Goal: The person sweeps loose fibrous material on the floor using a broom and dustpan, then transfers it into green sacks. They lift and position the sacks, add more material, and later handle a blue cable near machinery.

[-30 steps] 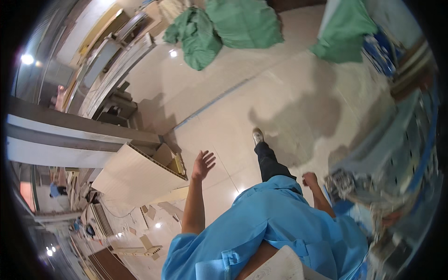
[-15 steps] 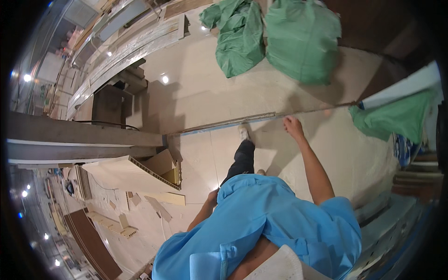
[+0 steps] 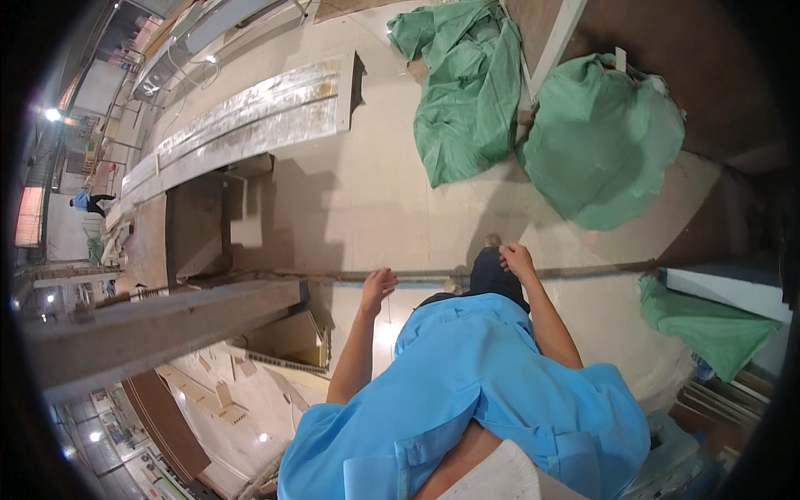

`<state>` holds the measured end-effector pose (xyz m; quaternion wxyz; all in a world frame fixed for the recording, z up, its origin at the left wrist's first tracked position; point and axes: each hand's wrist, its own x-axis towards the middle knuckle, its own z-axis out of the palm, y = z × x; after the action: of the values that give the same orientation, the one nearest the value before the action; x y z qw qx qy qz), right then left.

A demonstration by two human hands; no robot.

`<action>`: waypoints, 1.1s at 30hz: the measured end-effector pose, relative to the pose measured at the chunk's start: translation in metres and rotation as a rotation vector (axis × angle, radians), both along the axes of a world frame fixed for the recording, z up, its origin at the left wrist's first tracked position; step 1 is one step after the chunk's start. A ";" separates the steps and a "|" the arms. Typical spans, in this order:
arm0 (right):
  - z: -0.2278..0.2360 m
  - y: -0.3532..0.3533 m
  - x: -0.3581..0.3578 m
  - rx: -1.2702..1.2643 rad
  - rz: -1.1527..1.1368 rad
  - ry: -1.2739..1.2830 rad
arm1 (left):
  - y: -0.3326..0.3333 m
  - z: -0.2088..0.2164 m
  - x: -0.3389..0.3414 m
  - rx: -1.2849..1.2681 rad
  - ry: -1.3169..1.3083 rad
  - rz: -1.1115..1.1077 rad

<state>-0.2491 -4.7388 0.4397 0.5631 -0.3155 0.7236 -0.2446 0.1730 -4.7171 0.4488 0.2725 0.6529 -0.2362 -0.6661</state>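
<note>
My left hand (image 3: 377, 287) hangs in front of me with its fingers loosely spread and nothing in it, above the pale tiled floor (image 3: 375, 192). My right hand (image 3: 517, 259) is loosely curled over my dark trouser leg (image 3: 492, 279), also holding nothing. My blue short-sleeved shirt (image 3: 475, 392) fills the lower middle. A shoe tip (image 3: 493, 241) shows just beyond the right hand. A thin dark strip (image 3: 333, 275) crosses the floor under both hands.
Two large green sacks (image 3: 467, 83) (image 3: 604, 137) lie ahead, and a third green sack (image 3: 708, 321) is at right. Long metal panels (image 3: 242, 112) lie at upper left. A thick grey beam (image 3: 158, 325) and an open cardboard box (image 3: 287, 337) are at left.
The view has swung round as I walk. My left hand has come forward into sight; my right hand has dropped back from its outstretched reach to my leg. The green sacks are nearer.
</note>
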 end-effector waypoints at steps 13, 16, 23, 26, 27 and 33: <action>-0.096 -0.493 -0.105 -0.115 0.034 0.038 | -0.394 0.040 -0.141 -0.627 -0.256 0.232; -0.074 -0.617 -0.085 -0.154 0.085 -0.034 | -0.496 0.108 -0.101 -0.781 -0.620 0.229; -0.202 -0.890 -0.049 -0.061 -0.173 -0.329 | -0.741 0.070 0.021 -0.428 -1.247 0.059; -0.293 -1.011 -0.049 0.023 -0.258 -0.310 | -0.766 0.025 0.042 -0.365 -1.142 0.050; -0.325 -1.061 -0.050 0.026 -0.275 -0.270 | -0.768 0.012 0.046 -0.332 -1.164 -0.007; -0.463 -1.252 -0.110 -0.095 -0.405 0.009 | -0.761 -0.020 0.045 -0.189 -1.526 0.096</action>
<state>-0.3587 -5.9913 -0.0232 0.4838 -0.1907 0.7624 -0.3852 0.2185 -5.4783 0.4290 0.1173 0.9151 -0.3858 0.0042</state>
